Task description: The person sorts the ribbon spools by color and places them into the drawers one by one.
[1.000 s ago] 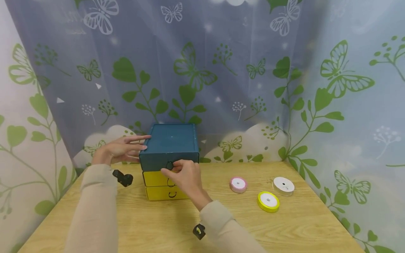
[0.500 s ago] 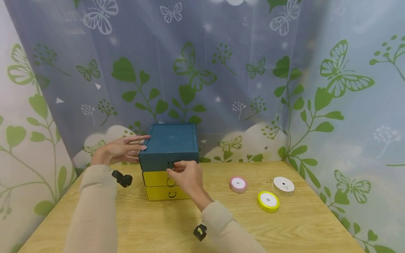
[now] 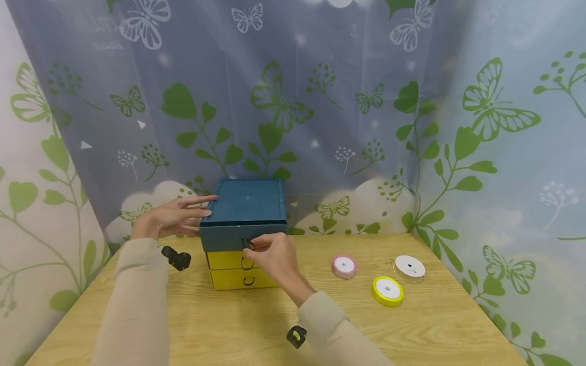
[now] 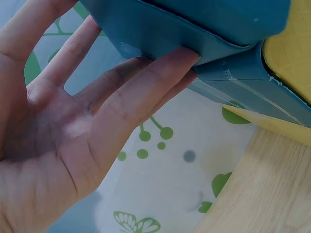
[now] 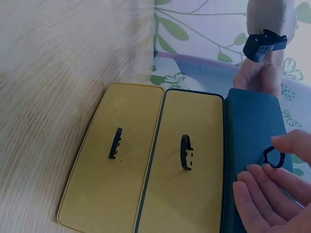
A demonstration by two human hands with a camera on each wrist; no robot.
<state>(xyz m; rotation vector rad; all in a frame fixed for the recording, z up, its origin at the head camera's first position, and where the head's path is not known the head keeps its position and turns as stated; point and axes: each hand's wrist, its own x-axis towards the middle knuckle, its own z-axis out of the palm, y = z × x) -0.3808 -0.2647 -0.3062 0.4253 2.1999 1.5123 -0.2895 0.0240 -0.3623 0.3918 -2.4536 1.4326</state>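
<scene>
A small stacked drawer cabinet [image 3: 249, 201] stands on the table, with a blue top and blue top drawer front [image 3: 224, 238]. Below it are two yellow drawer fronts [image 5: 189, 194] with black handles. My right hand [image 3: 276, 254] pinches the black ring handle [image 5: 266, 156] of the blue drawer between thumb and forefinger. That drawer is pulled out a little, leaving a dark gap under the top's front edge. My left hand [image 3: 176, 213] has its fingers extended against the cabinet's left side; in the left wrist view the fingertips [image 4: 187, 57] touch the blue wall.
To the right on the wooden table [image 3: 343, 330] lie a pink ribbon spool [image 3: 344, 265], a yellow one [image 3: 387, 290] and a white one [image 3: 410, 268]. A butterfly-patterned curtain [image 3: 320, 152] hangs close behind the cabinet.
The blue top drawer has slid slightly forward out of the cabinet, with my right hand moving toward me on its handle. My left hand stays put.
</scene>
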